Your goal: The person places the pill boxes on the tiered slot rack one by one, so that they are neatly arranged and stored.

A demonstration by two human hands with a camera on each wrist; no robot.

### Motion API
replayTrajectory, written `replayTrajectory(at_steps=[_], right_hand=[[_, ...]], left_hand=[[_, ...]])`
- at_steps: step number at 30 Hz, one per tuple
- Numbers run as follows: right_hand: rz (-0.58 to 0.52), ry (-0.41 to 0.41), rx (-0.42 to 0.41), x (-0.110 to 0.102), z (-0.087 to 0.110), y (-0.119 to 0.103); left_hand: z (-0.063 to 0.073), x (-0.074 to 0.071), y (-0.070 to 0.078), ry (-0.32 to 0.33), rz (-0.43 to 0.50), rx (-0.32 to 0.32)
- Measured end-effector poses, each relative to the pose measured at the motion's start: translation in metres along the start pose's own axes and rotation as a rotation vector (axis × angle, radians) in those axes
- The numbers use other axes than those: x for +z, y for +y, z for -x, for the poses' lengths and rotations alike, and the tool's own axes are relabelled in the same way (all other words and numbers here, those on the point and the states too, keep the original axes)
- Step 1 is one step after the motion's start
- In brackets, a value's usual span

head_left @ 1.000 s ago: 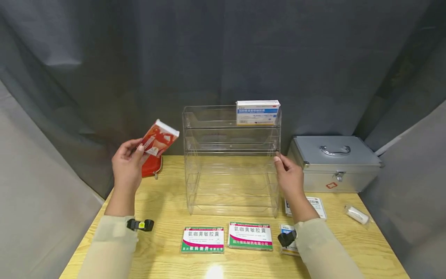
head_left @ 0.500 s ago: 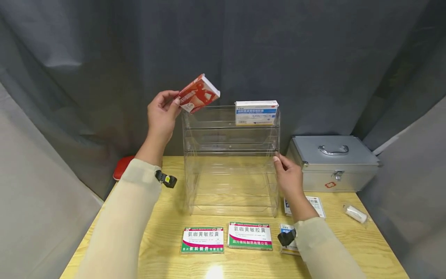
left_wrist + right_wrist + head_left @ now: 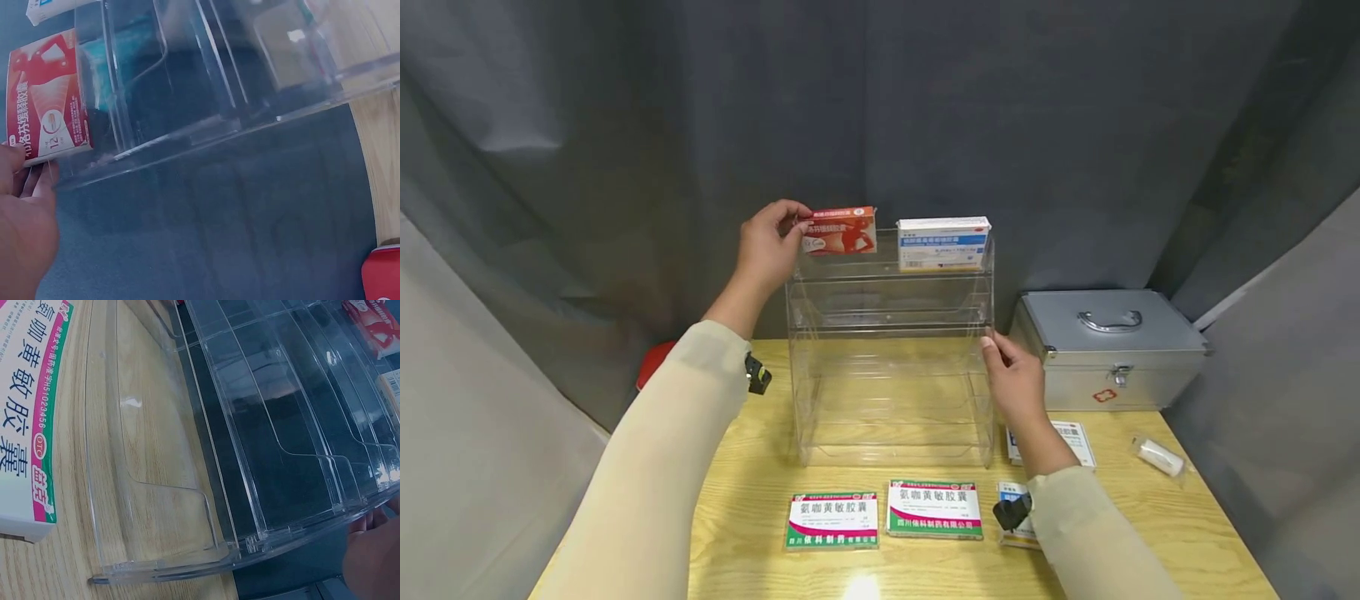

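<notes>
At the left end of the clear rack (image 3: 891, 318), level with its top tier, a red box (image 3: 841, 233) is being held by the left hand (image 3: 771, 250), its left end being pinched between thumb and fingers. Its printed front is being shown to the head camera, the long side running across. Whether any of its weight is being borne by the tier cannot be told.

On the right side of the rack, the upright edge is being gripped by the right hand (image 3: 1018, 385), thumb and fingers being closed about it below the second tier. At the right end of the top tier, a white-and-blue box (image 3: 943, 244) is being supported upright, a gap being left between it and the red one.

In front of the rack, two green-and-white boxes (image 3: 832, 519) are being borne flat by the wooden table (image 3: 752, 483), just beside each other. To their right, a smaller carton (image 3: 1018, 537) is being partly covered by a black wrist camera (image 3: 1013, 510); farther back, a white carton (image 3: 1075, 443) is being partly hidden by the right forearm (image 3: 1048, 446). Beyond these, a silver case (image 3: 1093, 379) and a wrapped white roll (image 3: 1159, 457) are being carried by the table. At far left, a red pouch (image 3: 653, 362) is being partly hidden by the left sleeve (image 3: 632, 475).
</notes>
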State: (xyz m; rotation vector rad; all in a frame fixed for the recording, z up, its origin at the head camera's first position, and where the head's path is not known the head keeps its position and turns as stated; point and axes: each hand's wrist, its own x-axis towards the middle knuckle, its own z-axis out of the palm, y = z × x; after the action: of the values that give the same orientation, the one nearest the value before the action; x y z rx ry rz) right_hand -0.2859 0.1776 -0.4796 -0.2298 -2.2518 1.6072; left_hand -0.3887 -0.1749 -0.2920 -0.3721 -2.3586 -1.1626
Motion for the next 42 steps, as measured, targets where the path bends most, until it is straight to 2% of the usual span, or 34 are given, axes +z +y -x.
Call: replayTrajectory(at_steps=[11, 20, 26, 31, 36, 39, 42], right_hand=[[0.006, 0.015, -0.008, 0.0, 0.0, -0.001], [0.007, 0.017, -0.009, -0.001, 0.001, -0.001], [0.009, 0.018, -0.006, -0.001, 0.001, -0.001], [0.009, 0.007, 0.012, -0.001, 0.002, -0.002], [0.022, -0.01, 0.029, -0.001, 0.003, -0.001], [0.016, -0.007, 0.019, -0.001, 0.002, 0.0], [0.001, 0.002, 0.005, -0.002, 0.0, 0.0]], left_hand=[[0.005, -0.002, -0.001, -0.087, -0.079, 0.032], [0.007, -0.001, -0.002, -0.131, -0.141, 0.031], [0.007, -0.001, -0.001, -0.137, -0.174, 0.055], [0.009, 0.0, -0.001, -0.128, -0.187, 0.058], [0.018, -0.003, -0.004, -0.089, -0.132, 0.026], [0.029, -0.008, -0.006, -0.036, -0.079, 0.033], [0.045, -0.014, -0.012, 0.024, -0.028, 0.049]])
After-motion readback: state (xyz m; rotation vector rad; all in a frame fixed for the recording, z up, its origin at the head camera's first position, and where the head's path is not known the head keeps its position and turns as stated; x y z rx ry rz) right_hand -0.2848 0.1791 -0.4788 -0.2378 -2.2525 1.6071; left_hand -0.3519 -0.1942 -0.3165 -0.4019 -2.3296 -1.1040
